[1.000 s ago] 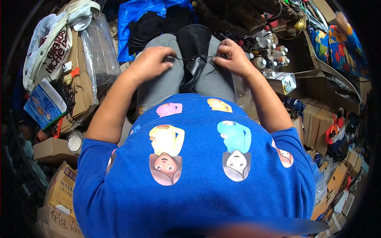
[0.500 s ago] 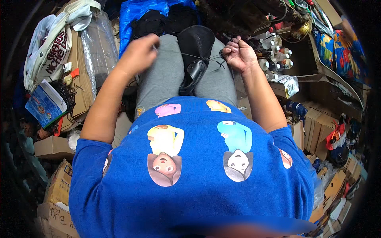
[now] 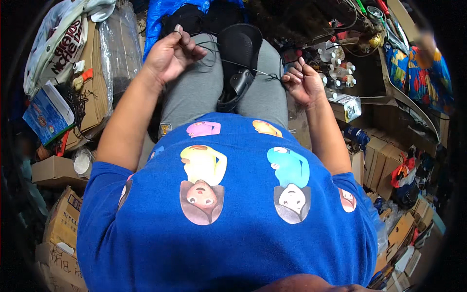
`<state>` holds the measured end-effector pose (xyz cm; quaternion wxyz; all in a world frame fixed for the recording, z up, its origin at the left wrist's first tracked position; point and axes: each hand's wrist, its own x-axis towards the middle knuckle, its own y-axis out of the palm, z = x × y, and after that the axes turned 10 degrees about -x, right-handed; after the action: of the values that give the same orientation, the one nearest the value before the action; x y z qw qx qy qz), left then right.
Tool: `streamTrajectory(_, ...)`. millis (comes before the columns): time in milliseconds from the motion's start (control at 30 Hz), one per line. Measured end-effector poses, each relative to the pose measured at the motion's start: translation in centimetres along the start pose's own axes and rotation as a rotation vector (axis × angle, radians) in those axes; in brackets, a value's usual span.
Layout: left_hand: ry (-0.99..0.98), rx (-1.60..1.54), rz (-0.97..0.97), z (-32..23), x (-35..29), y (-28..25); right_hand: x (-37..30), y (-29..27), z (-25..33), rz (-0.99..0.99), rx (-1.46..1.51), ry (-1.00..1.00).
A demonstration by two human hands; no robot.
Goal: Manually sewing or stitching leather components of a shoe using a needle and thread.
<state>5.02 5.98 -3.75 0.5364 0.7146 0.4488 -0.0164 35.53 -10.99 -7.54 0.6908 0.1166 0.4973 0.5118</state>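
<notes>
A black shoe (image 3: 237, 63) lies between my knees on my grey trousers (image 3: 199, 92), its sole turned up. A thin black thread (image 3: 221, 53) runs from the shoe out to both sides. My left hand (image 3: 171, 54) is raised over my left thigh, fingers pinched on one end of the thread. My right hand (image 3: 302, 83) is off to the right of my right knee, fist closed on the other end, pulling it taut. My blue printed shirt (image 3: 228, 209) fills the lower half of the view.
Cardboard boxes (image 3: 58, 228) and plastic-wrapped bundles (image 3: 114, 44) crowd the left. A blue bag (image 3: 168, 12) lies beyond my knees. Small bottles (image 3: 335, 68), a small box (image 3: 348, 107) and stacked cartons (image 3: 377, 155) stand at the right, with tangled tools above.
Both hands left the shoe and moved apart, the left up and outward, the right out to the right, drawing the thread tight.
</notes>
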Motion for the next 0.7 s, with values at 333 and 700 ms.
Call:
streamTrajectory(333, 0.930, 1.750, -0.102, -3.3, -6.1, 0.2, -2.8, -0.5, 6.5, -0.229, -1.514, -0.346)
streamTrajectory(700, 0.574, 1.923, 0.453, 8.2, -4.9, 5.3, 4.0, 8.8, 4.2, 0.042, -1.906, -0.051)
